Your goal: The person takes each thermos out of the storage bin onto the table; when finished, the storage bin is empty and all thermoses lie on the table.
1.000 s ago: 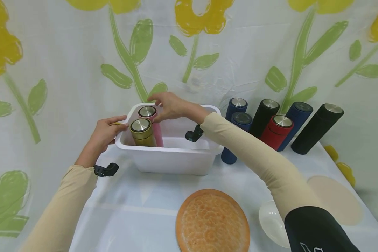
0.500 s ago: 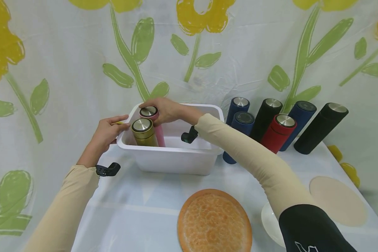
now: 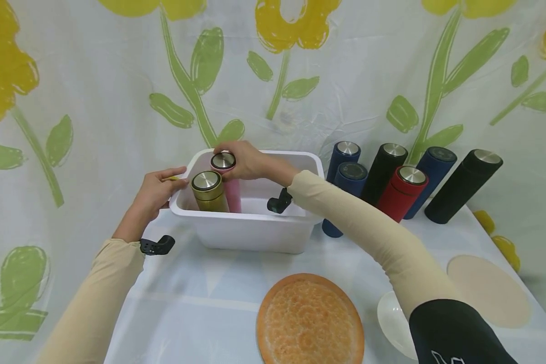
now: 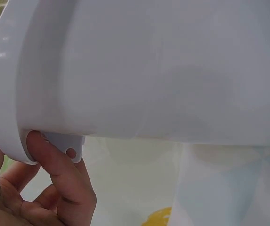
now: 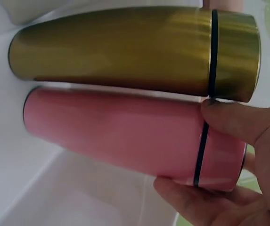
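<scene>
A white plastic bin [image 3: 250,233] stands on the table with two thermos bottles upright at its left end. My right hand [image 3: 251,161] grips the pink thermos [image 3: 233,197] around its upper part; in the right wrist view the thumb and fingers [image 5: 182,197] lie on both sides near the black ring below its lid. Close beside it stands the gold thermos [image 3: 212,203], with a steel-topped lid. My left hand [image 3: 151,196] holds the bin's left rim, and in the left wrist view its fingers [image 4: 66,176] curl under the rim.
Right of the bin stand several thermoses: blue [image 3: 351,177], black [image 3: 384,169], red [image 3: 402,192], and a leaning black one [image 3: 461,187]. Nearer me lie a round bread-patterned mat [image 3: 309,318], a white bowl [image 3: 393,328] and a beige round mat [image 3: 487,290]. A flowered curtain hangs behind.
My right hand has come down around the pink thermos and taken hold of it. The pink thermos has shifted slightly to the right. My left hand stays on the rim.
</scene>
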`<state>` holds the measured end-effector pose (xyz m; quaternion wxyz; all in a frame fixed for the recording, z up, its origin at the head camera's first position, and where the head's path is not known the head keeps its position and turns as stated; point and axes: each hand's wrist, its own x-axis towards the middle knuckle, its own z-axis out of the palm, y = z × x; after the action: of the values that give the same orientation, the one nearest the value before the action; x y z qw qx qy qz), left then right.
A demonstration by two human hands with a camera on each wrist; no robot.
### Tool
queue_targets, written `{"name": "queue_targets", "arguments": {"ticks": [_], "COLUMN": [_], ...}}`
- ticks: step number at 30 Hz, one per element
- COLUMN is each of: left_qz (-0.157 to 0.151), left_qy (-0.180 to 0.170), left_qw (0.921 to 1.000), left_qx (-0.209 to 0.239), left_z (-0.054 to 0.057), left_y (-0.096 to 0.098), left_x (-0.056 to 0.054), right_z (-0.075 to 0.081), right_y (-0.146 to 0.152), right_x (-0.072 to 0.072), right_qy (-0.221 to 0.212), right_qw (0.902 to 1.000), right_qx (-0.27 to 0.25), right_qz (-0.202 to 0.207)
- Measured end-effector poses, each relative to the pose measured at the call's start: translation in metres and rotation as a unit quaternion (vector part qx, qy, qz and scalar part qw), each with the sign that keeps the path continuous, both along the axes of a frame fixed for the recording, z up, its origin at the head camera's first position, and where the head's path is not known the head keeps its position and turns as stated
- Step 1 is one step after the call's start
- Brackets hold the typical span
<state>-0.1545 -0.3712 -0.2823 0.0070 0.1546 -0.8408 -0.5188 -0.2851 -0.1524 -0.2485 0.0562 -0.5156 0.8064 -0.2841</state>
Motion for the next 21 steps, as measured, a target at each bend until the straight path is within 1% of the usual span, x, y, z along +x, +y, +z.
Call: {"name": "queue_targets", "arguments": {"ticks": [4,10,15,21], "left_qz": [-0.002,-0.005,-0.004,-0.002], "left_qy": [0.003,0.004,0.005,0.006], "left_qw": [1.0000,1.0000,0.9999,0.9999], "left_qx": [-0.001,-0.005,-0.009,-0.009], "left_z": [-0.001,-0.001,-0.001,-0.001], "left_y": [0.001,0.002,0.001,-0.001], "left_x": [-0.001,0.000,0.001,0.003], "right_z": [0.000,0.007,0.015,0.019], "right_y": [0.006,0.020,0.037,0.060], "right_x": [0.006,0.019,0.029,0.041], "right_qy": [0.013,0.026,0.024,0.026], "right_qw": [0.9998,0.9990,0.9977,0.9947], "right_qx": [-0.010,-0.018,-0.049,-0.090], "right_qz": [-0.014,-0.031,-0.039,-0.042]}}
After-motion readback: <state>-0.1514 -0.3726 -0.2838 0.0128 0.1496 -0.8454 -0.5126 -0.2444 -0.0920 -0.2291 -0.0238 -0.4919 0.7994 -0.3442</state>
